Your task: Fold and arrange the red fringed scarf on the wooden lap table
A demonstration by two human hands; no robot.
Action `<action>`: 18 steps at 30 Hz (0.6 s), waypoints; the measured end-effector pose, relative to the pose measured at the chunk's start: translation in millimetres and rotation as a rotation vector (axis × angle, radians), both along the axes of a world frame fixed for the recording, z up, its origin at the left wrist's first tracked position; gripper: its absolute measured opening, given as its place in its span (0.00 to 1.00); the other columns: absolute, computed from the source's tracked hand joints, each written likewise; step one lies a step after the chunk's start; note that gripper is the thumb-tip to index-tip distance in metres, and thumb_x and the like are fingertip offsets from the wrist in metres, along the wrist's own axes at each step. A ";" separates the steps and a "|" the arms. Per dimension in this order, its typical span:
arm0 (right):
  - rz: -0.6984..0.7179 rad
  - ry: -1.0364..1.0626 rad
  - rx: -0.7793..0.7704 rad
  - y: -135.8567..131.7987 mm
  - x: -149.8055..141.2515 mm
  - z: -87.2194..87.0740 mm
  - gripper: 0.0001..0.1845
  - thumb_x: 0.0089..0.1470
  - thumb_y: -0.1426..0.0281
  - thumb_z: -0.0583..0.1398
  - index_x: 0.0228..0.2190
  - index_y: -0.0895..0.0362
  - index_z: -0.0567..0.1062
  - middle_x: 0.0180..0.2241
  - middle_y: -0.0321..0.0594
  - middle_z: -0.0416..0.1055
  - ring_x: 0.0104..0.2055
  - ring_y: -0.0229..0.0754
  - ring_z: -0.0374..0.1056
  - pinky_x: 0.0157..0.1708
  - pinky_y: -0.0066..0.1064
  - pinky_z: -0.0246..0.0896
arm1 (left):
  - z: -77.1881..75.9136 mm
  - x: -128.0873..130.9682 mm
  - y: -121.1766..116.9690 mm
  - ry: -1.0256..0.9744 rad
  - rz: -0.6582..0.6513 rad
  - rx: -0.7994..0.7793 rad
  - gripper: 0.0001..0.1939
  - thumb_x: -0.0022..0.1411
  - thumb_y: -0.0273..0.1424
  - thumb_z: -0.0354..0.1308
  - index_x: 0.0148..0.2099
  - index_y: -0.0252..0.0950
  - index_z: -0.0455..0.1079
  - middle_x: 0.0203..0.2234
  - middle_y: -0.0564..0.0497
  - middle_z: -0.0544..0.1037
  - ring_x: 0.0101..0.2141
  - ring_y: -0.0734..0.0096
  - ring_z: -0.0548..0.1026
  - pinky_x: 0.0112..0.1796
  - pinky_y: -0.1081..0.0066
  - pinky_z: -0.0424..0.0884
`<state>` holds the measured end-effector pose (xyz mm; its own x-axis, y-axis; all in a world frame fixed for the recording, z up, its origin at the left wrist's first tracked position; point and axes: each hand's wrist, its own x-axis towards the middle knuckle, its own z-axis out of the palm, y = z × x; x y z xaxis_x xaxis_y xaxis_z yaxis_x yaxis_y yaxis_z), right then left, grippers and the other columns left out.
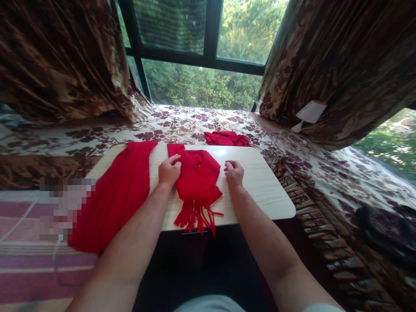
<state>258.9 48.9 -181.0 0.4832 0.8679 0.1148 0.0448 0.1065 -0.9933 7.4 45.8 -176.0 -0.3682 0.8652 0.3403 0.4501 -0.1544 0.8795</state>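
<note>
In the head view, a red scarf (195,177) is seen bunched in the middle of a pale wooden board (260,182), its fringe (196,219) hanging over the near edge. The left hand (169,171) is laid on the scarf's left edge, fingers curled and pressed together against the cloth; whether a fold is actually pinched cannot be told, since the fingertips are tucked under. The right hand (234,172) is held just beside the scarf's right edge, loosely closed into a fist above the bare wood, and appears not to touch the cloth, though the gap is hard to judge from this angle.

A longer stretch of red cloth (113,199) is draped from the board's far left corner down over a striped mat (29,260); it may be part of the same scarf, but the join is hidden by the left hand. A second folded red piece (225,138) is set at the board's far edge, well apart from both hands. The board is rested on a floral bedspread (182,123), with brown patterned curtains (341,60) drawn back either side of a window (201,52).
</note>
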 end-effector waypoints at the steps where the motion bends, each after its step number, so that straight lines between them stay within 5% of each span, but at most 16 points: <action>1: 0.010 -0.020 0.004 -0.2 -1.0 -1.0 0.15 0.43 0.61 0.58 0.30 0.57 0.76 0.26 0.36 0.73 0.25 0.38 0.67 0.27 0.30 0.62 | -0.3 -0.2 0.4 0.001 0.001 -0.001 0.18 0.54 0.25 0.56 0.45 0.37 0.82 0.48 0.48 0.82 0.53 0.58 0.77 0.61 0.60 0.66; 9: 0.019 -0.255 -0.016 -3.3 -6.5 -1.8 0.13 0.47 0.60 0.57 0.28 0.55 0.77 0.26 0.37 0.76 0.30 0.43 0.70 0.34 0.32 0.64 | -3.0 -0.4 2.0 0.060 0.063 0.004 0.12 0.56 0.30 0.57 0.39 0.38 0.81 0.39 0.48 0.84 0.44 0.61 0.80 0.51 0.66 0.72; 18: 0.022 -0.284 -0.028 -4.9 -7.5 0.0 0.12 0.47 0.61 0.57 0.27 0.54 0.76 0.25 0.36 0.75 0.30 0.43 0.70 0.33 0.32 0.62 | -7.8 -2.0 6.0 0.082 0.040 -0.003 0.10 0.55 0.30 0.59 0.37 0.38 0.81 0.42 0.47 0.84 0.45 0.60 0.80 0.52 0.65 0.72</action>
<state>251.5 43.9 -181.0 0.4162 0.8825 0.2191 0.3196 0.0836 -0.9438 5.3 51.8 -183.9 -0.3737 0.8513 0.3683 0.5262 -0.1325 0.8400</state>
